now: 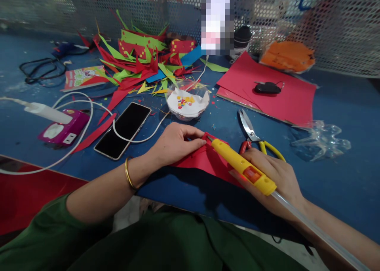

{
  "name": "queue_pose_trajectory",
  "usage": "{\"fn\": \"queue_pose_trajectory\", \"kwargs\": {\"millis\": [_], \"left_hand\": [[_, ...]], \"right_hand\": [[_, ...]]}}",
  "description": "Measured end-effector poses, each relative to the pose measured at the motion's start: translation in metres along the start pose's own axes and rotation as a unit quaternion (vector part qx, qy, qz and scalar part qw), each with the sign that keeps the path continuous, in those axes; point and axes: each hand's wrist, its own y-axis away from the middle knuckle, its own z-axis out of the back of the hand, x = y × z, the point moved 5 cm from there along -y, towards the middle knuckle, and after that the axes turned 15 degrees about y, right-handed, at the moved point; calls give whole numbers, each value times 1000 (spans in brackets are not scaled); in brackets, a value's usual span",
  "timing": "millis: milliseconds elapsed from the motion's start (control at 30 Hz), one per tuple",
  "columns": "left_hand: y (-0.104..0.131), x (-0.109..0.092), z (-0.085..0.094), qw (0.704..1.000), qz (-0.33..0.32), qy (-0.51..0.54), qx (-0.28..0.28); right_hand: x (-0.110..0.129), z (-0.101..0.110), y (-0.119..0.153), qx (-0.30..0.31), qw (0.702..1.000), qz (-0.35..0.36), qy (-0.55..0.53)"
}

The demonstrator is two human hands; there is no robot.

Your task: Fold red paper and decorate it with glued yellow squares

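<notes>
Red paper (212, 156), bent at a peak, lies at centre of frame, near the front edge of the blue bench (332, 184). Left grip (178, 144) pinches it near the top, between thumb and forefinger; right grip (279, 172) holds a yellow glue gun (237, 159), tip at the peak — contact I cannot tell. Judged light, limp, easily creased; best pinched by an edge, clear of the tip. Paper spans from under the left grip towards the right fingers.

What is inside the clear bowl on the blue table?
The clear bowl holds a white sheet, with small pieces, mostly yellow and red, lying on it. Anything beneath the white sheet is covered, so I cannot tell.
</notes>
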Motion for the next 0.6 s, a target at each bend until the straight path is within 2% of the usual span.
{"fn": "queue_pose_trajectory", "kwargs": {"millis": [600], "left_hand": [[-1,1,0,1000,0,2,-2]], "right_hand": [[0,0,-1,8,1000,6,24]]}}
